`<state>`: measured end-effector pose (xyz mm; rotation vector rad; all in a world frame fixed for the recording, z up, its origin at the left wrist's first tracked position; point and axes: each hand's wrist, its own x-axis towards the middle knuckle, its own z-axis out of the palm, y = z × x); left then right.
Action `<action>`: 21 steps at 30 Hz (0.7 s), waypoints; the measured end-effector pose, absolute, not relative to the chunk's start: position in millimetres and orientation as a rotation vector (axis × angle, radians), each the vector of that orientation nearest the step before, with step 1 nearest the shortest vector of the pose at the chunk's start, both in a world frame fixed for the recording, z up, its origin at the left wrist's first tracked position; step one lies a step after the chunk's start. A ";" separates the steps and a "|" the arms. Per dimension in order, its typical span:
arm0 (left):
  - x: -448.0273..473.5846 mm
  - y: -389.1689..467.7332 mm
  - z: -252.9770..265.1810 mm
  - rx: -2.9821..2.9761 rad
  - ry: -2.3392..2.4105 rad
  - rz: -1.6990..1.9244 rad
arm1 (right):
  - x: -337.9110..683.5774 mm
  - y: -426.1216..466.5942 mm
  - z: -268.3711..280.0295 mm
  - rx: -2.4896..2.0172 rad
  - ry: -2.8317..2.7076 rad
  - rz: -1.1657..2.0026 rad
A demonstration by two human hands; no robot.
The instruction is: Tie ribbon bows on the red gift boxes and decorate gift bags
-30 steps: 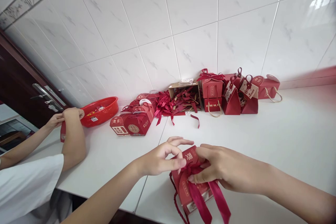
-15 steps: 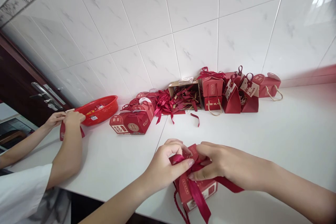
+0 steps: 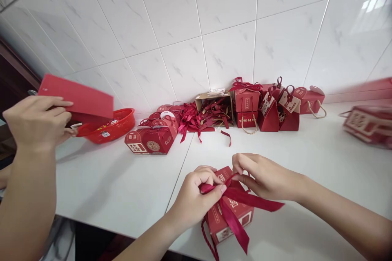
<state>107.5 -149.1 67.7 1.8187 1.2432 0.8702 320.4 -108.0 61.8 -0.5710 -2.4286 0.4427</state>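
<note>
A red gift box (image 3: 214, 222) with printed characters and a twisted rope handle (image 3: 208, 239) sits on the white tabletop in front of me. Across its top lies a dark red satin ribbon (image 3: 233, 225), crossed over itself, with two loose tails. My left hand (image 3: 200, 189) pinches the ribbon at the crossing between thumb and fingers. Right of it, my right hand (image 3: 260, 173) holds a loop of the ribbon between thumb and fingertips, slightly above the box. Part of the box lid is hidden by the hands and ribbon.
Beside me on the left, a co-worker's hand (image 3: 39, 120) holds a red folded card piece (image 3: 79, 98) near a red plastic basin (image 3: 122, 124). Along the wall stand finished-looking red boxes (image 3: 159, 140), a carton of ribbons (image 3: 214, 113) and triangular boxes (image 3: 289, 120). A blurred box (image 3: 367, 126) is at right.
My right hand has shifted up and away from the crossing, drawing the ribbon loop. The co-worker's hands have raised a red card piece. A blurred box has come into view at right.
</note>
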 end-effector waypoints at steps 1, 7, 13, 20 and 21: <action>107.6 -148.6 66.7 1.812 1.241 0.880 | 321.1 -106.4 61.7 -0.583 -2.419 0.452; 101.9 -145.7 62.5 1.759 1.208 0.893 | 326.2 -101.2 64.6 -0.659 -2.399 0.467; 103.5 -148.8 60.0 1.829 1.203 0.958 | 325.4 -99.0 59.4 -0.625 -2.394 0.531; 102.6 -153.0 51.7 1.834 1.181 1.041 | 328.4 -97.9 68.1 -0.710 -2.241 0.776; 101.8 -152.8 51.0 1.828 1.179 1.039 | 330.9 -98.1 70.5 -0.750 -2.264 0.774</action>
